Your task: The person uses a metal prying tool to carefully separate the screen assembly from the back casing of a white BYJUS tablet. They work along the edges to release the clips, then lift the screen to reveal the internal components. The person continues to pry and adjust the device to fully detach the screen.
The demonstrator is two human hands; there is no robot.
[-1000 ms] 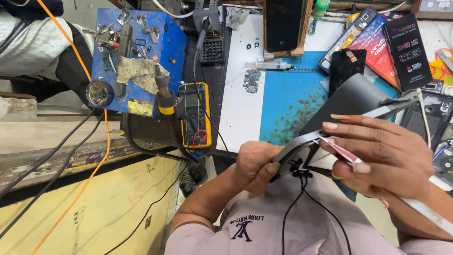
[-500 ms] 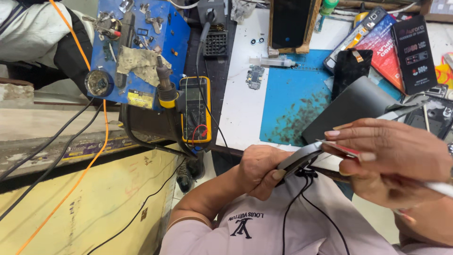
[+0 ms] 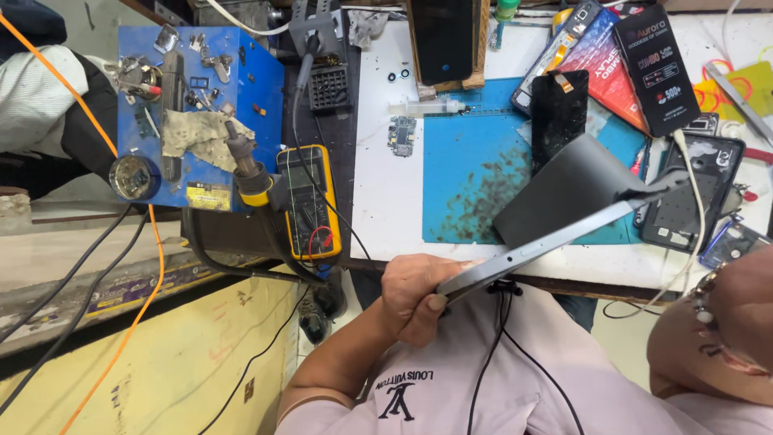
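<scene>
I am watching the left hand [image 3: 415,294] gripping the near corner of a slim grey tablet [image 3: 555,229], fingers curled over its edge and thumb pressing underneath. The tablet is tilting up from the near edge of the white surface [image 3: 378,217], its far end hanging above the blue work mat [image 3: 467,177]. The right hand is not clearly showing; only a wrist with a beaded bracelet [image 3: 713,322] is entering at the lower right, so I cannot tell whether that hand is open or closed.

I am judging the one-corner hold as the risk: the tablet's smooth metal edge could be slipping through the fingers, and the slab could be dropping onto the loose parts below, or twisting under its own weight. A white cable [image 3: 699,234] running past its far end could be snagging, too.

The mat is looking rubbery and speckled with dark residue. A small circuit board [image 3: 401,135] and a clear syringe [image 3: 423,106] are lying on the surface beside it. To the left, a yellow multimeter [image 3: 310,201] is sitting beside a scuffed blue metal box [image 3: 201,113] littered with screws and scraps. A glossy black screen panel [image 3: 558,109] is lying flat at the far right.
</scene>
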